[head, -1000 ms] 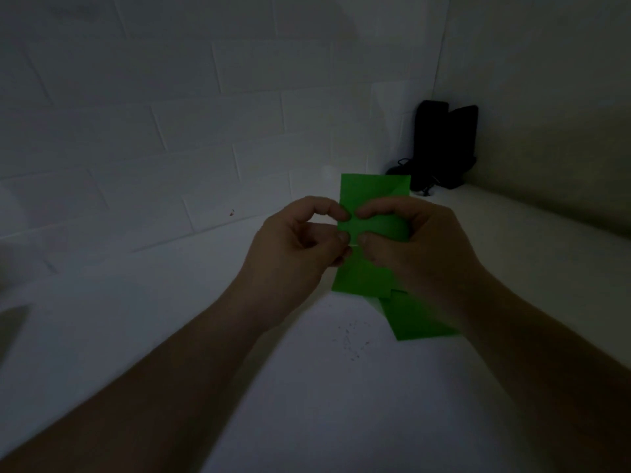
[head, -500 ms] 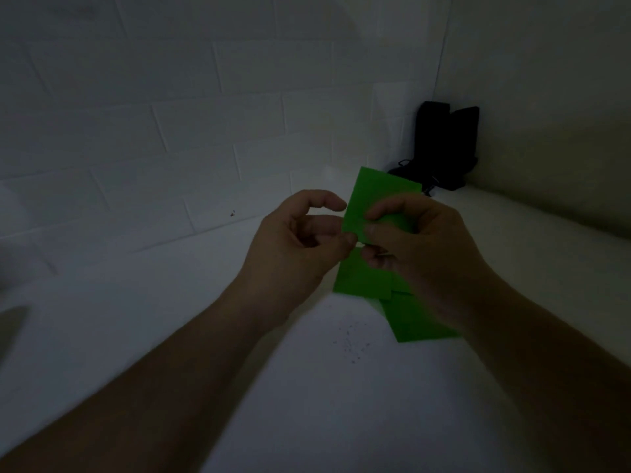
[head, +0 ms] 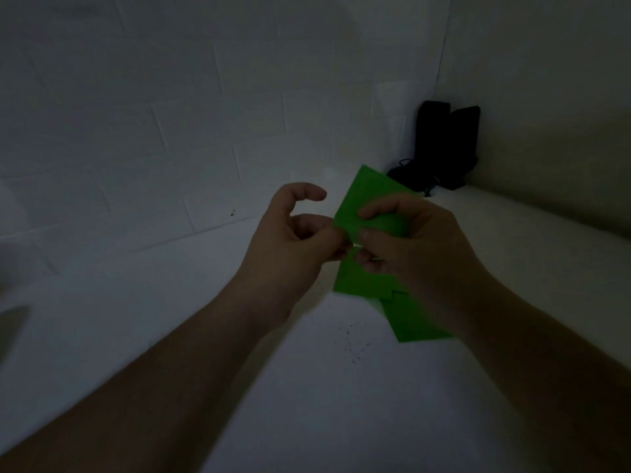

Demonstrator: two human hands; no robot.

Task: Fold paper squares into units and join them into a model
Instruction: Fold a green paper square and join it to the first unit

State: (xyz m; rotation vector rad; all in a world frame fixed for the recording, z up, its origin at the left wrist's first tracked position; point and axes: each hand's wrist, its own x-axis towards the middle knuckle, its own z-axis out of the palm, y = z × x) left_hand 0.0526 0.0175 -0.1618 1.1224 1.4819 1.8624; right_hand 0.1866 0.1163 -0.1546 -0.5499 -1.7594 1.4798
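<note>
Above a smooth white table (head: pixel 307 404), both hands meet on a thin, flat sheet of green paper (head: pixel 362 278) at about 1 o'clock from the middle of the view: the left hand (head: pixel 290 247) pinches its left edge with curled fingers, the forefinger arched free above, while the right hand (head: pixel 416 247) grips it between thumb and fingers. Another flat green sheet (head: pixel 416 322) lies on the table just below, at 5 o'clock from the first, and matte black box-shaped objects (head: pixel 444 141) stand in the corner of the white brick wall (head: pixel 170 131) at 1 o'clock.
</note>
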